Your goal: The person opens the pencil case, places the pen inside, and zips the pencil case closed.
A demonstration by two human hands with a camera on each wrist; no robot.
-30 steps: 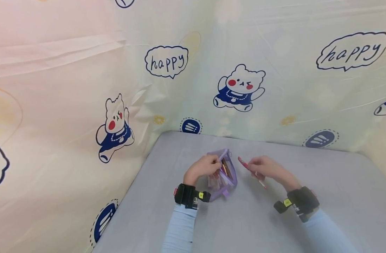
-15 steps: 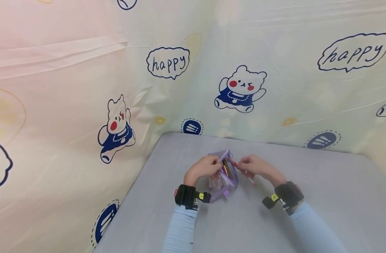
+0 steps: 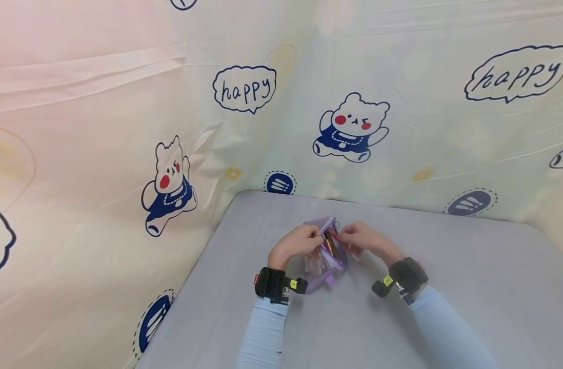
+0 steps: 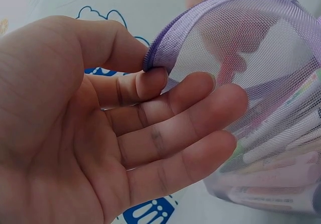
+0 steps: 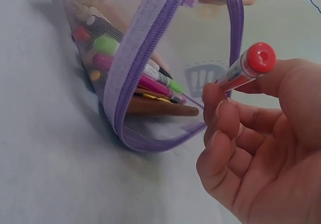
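Observation:
A purple mesh pencil case (image 3: 315, 266) stands unzipped, its mouth facing right. My left hand (image 3: 296, 243) pinches the zipper edge (image 4: 161, 48) between thumb and forefinger, the other fingers loosely bent beside the mesh. Opposite the mouth, my right hand (image 3: 367, 240) holds a white pen with a red end (image 5: 249, 67) between thumb and fingers. The pen's far end points into the opening and is partly hidden behind the fingers. Inside the case lie several pens (image 5: 159, 86), green, magenta and white ones among them, and a brown stick-like item (image 5: 163, 107).
The case rests on a grey-covered table (image 3: 244, 287). A purple strap (image 3: 316, 283) lies at its near side. Behind the table hangs a printed curtain (image 3: 415, 128) with cartoon bears. Both wrists carry black camera mounts (image 3: 273, 285).
My right hand has moved left with the pen, from apart from the case to its mouth. The left hand has kept its hold on the case edge.

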